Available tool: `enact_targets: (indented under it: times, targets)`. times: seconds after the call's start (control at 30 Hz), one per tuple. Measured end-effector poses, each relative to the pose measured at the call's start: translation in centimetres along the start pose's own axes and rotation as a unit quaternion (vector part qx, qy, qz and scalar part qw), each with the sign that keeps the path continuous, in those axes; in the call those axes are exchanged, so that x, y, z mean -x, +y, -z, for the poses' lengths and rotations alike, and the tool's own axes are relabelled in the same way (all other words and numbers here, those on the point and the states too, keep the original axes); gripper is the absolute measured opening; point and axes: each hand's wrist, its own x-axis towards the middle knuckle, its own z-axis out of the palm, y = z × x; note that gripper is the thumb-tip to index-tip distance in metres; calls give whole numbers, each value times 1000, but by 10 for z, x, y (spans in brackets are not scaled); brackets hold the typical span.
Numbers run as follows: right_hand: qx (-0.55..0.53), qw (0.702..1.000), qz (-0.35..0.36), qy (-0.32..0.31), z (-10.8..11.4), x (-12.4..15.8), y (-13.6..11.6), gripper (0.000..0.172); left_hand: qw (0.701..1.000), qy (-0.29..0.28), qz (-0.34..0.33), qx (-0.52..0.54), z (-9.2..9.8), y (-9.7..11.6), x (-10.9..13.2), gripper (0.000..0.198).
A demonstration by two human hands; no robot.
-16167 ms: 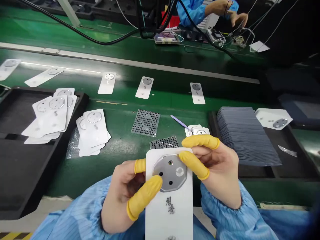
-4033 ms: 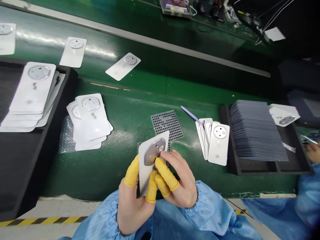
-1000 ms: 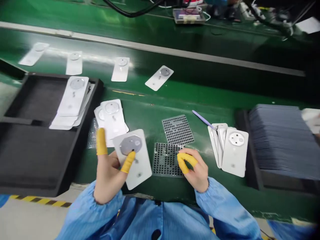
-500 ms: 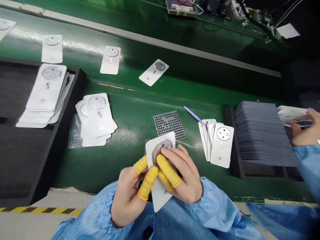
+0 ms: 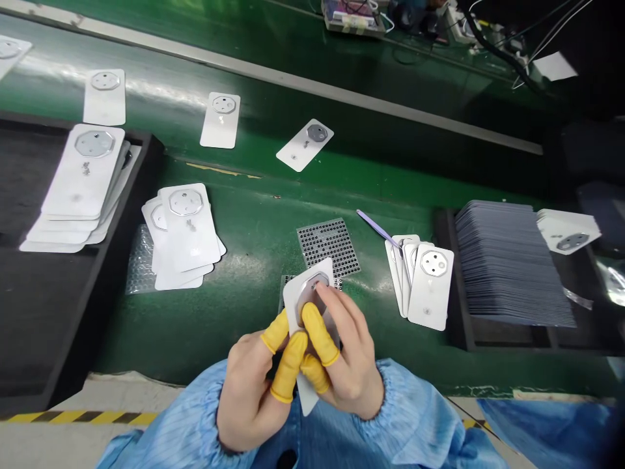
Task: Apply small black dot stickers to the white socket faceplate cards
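Note:
Tilted in front of my chest is a white panel (image 5: 306,391) with a silvery octagonal camera area. My left hand (image 5: 261,384) grips its left edge between fingers in yellow finger covers. Across the panel's face lies my right hand (image 5: 346,355), its yellow-covered fingers closed on the panel and a bare fingertip touching the octagon near the top. Just beyond are a sheet of small black dots (image 5: 329,244) and a second such sheet, partly hidden by the panel. A purple tool (image 5: 374,225) rests with its tip on a fanned group of white panels (image 5: 430,286).
White panels are piled on the left (image 5: 188,228) over bubble wrap (image 5: 141,264) and in a black tray (image 5: 58,365). Single panels lie on the conveyor (image 5: 161,104). At right, a black tray (image 5: 459,326) holds a dense row of grey sheets (image 5: 508,267) and white panels (image 5: 561,221).
The other person's hand at the right has left the white panels, which now lean over in the tray. My right hand has shifted slightly left, and the held panel has turned a little.

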Motion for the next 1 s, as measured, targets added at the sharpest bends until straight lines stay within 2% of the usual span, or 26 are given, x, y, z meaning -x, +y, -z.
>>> enact_targets:
  times: [0.07, 0.13, 0.23, 0.3, 0.37, 0.43, 0.53, 0.6, 0.73, 0.83, 0.9, 1.0]
  targets:
    - [-19, 999, -11, -26, -4, 3, 1, 48, 999, 4, 33, 9, -3, 0, -3, 26]
    - [-60, 997, -25, -30, -7, 6, 5, 48, 992, -7, 104, 70, -7, -1, -6, 18]
    - [-143, 982, -115, 38, -10, 9, 11, 45, 955, -25, 204, 213, -14, -5, -10, 20]
    - [-214, 949, -213, 89, -11, 9, 13, 51, 934, -7, 211, 287, -16, -8, -14, 22]
    - [-306, 904, -286, 90, -12, 8, 12, 56, 927, 9, 200, 317, -16, -8, -20, 21]
    - [-384, 867, -310, 69, -13, 7, 10, 48, 930, 7, 203, 307, -14, -7, -27, 19]
    - [-424, 844, -322, 68, -14, 5, 8, 29, 939, 0, 229, 257, -11, -5, -34, 17]
    - [-441, 829, -336, 67, -14, 3, 8, 34, 947, -5, 230, 224, -10, -5, -34, 18]
    - [-466, 796, -380, 72, -14, -2, 9, 40, 974, 6, 170, 147, -16, -7, -27, 12]
    - [-473, 787, -387, 76, -15, -1, 10, 42, 979, 19, 172, 111, -24, -10, -24, 10]
    - [-477, 788, -381, 78, -13, 4, 15, 44, 979, -24, 176, 104, -28, -11, -26, 11]
    - [-438, 810, -379, 90, 1, 19, 36, 40, 971, -135, 161, 110, -27, -12, -37, 19]
